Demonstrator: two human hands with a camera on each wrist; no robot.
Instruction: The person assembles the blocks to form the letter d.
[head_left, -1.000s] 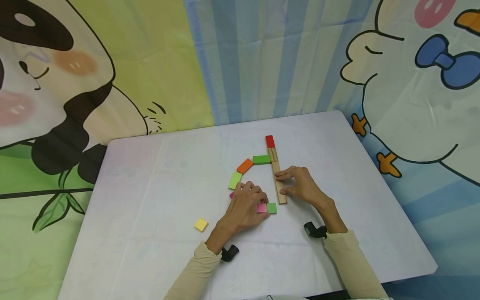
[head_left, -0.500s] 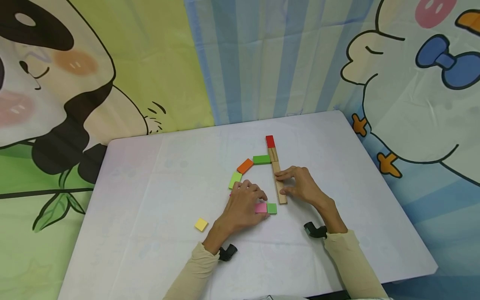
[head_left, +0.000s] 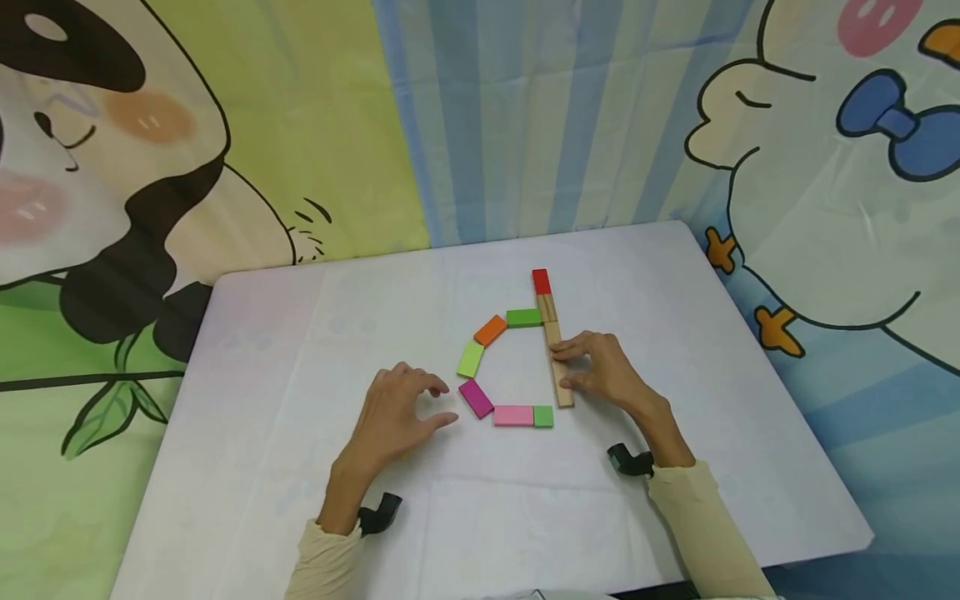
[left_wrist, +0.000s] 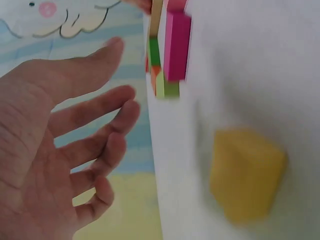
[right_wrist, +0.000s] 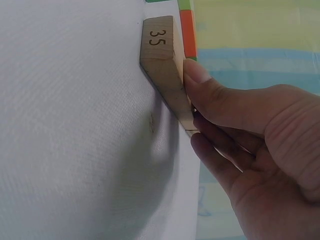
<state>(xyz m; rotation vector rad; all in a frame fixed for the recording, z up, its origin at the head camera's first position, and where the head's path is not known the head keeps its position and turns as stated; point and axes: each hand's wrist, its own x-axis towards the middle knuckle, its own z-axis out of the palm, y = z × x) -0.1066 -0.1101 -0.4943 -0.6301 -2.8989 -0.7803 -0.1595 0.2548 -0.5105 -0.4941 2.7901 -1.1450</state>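
In the head view my left hand [head_left: 390,417] hovers at the left of a ring of coloured blocks, thumb and fingers spread with nothing between them. Just right of its fingertips lies a magenta block [head_left: 476,398]. Close by in the left wrist view is a yellow block [left_wrist: 247,175], which this hand mostly hides from the head camera. My right hand [head_left: 603,371] rests its thumb and fingertips on a long plain wooden block [head_left: 559,367]. The number 35 shows on the near end of that block in the right wrist view.
A pink block [head_left: 513,416] and small green block [head_left: 543,417] form the ring's near side. Lime [head_left: 470,359], orange [head_left: 491,331] and green [head_left: 523,318] blocks curve round to a shorter wooden piece [head_left: 547,308], topped by a red block [head_left: 542,281]. All lie on a white table [head_left: 300,350].
My left hand has left the pink and magenta blocks and moved left, over the yellow block. The magenta block now shows fully. My right hand stays on the wooden block.
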